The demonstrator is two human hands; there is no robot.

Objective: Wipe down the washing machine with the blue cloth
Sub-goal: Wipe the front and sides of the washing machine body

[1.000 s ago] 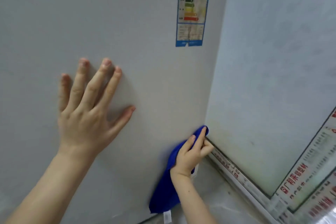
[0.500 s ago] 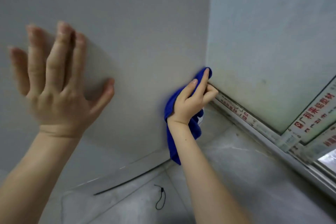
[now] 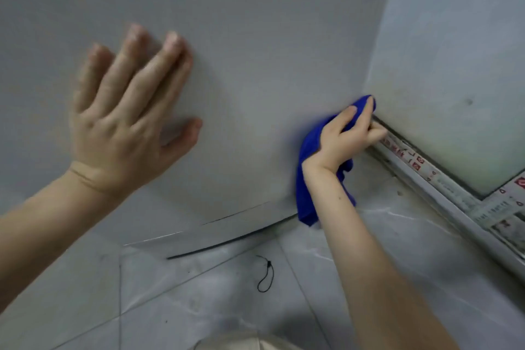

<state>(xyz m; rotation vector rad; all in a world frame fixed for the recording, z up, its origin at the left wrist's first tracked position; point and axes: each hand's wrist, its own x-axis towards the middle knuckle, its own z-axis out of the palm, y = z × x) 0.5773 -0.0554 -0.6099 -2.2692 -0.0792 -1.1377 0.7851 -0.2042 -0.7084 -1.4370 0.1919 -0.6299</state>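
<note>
The washing machine's pale grey side panel (image 3: 255,51) fills the upper left and middle of the view, ending at a lower edge just above the floor. My left hand (image 3: 127,122) lies flat on this panel with its fingers spread and straight. My right hand (image 3: 345,136) grips the blue cloth (image 3: 308,187) and presses it against the panel's lower right corner, by the wall. The cloth's upper tip pokes out past my fingertips and its loose end hangs down to the floor.
A wall or glass pane (image 3: 454,65) stands close on the right, with a metal frame rail (image 3: 426,179) carrying red-printed film along its foot. A thin black cord loop (image 3: 265,275) lies on the grey marbled floor tiles (image 3: 213,307) below the machine.
The view dropped from the upper panel with its energy label to the machine's base. My right hand carried the cloth down along the panel's right edge to the bottom corner; my left hand stayed flat.
</note>
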